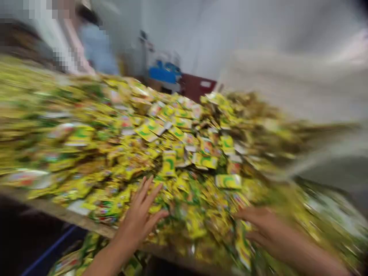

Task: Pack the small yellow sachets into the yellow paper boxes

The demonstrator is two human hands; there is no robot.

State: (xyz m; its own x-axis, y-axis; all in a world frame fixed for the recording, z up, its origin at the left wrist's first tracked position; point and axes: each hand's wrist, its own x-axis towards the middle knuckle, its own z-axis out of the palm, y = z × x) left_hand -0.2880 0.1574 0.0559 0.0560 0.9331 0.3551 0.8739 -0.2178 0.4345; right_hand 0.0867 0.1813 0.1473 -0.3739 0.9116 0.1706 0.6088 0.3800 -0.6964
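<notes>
A wide heap of small yellow-and-green sachets (169, 163) spreads over the table, some showing white and red sides. At the near side of the heap, my left hand (140, 211) is open over the sachets, fingers apart and pointing away from me. To the right, my right hand (261, 226) reaches in with its fingers stretched toward the left. It is smeared by motion, but a gap shows between thumb and fingers. A long sachet strip (243, 245) lies close beside its thumb; whether they touch is unclear.
The table's near edge (94, 227) crosses below the heap, with more sachets (69, 262) lower down beneath it. Clear plastic sheeting (324, 153) lies at the right. Behind the heap are a blue object (162, 74), a dark red box (198, 86) and a person (97, 46).
</notes>
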